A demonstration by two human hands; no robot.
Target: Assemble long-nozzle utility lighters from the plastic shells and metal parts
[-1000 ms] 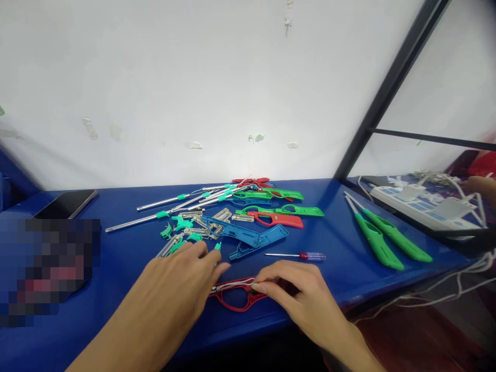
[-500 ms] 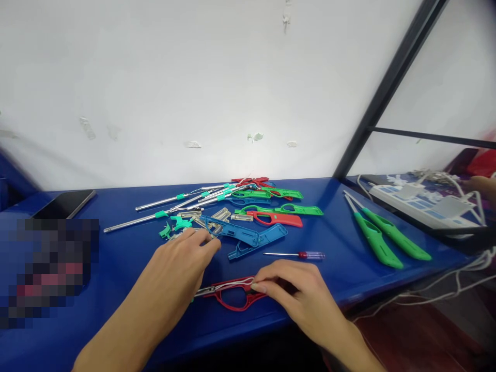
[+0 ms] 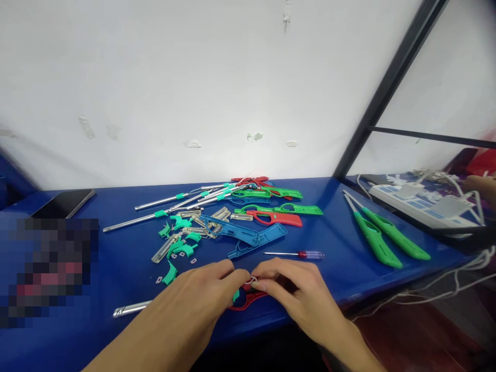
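Observation:
A red lighter handle half (image 3: 248,302) lies near the table's front edge, its metal tube (image 3: 132,309) sticking out to the left beneath my forearm. My right hand (image 3: 296,294) grips the handle half at its right part, thumb and forefinger pinching by a loop of white wire (image 3: 251,280). Fingers closed, my left hand (image 3: 209,289) meets it from the left over the same handle half. A small green trigger (image 3: 236,296) peeks out at the left fingertips. Loose green triggers (image 3: 186,250) and clear fuel tanks (image 3: 166,248) lie scattered beyond the left hand.
Blue handle halves (image 3: 248,235), green halves (image 3: 298,209) and metal tubes (image 3: 135,222) form a pile towards the wall. A screwdriver (image 3: 310,255) lies before it. Two assembled green lighters (image 3: 377,243) rest right, near a power strip (image 3: 418,204). A phone (image 3: 64,204) lies left.
My left hand has moved from the loose parts right and towards me, to the red handle half, with the green trigger at its fingertips. My right hand has stayed nearly still.

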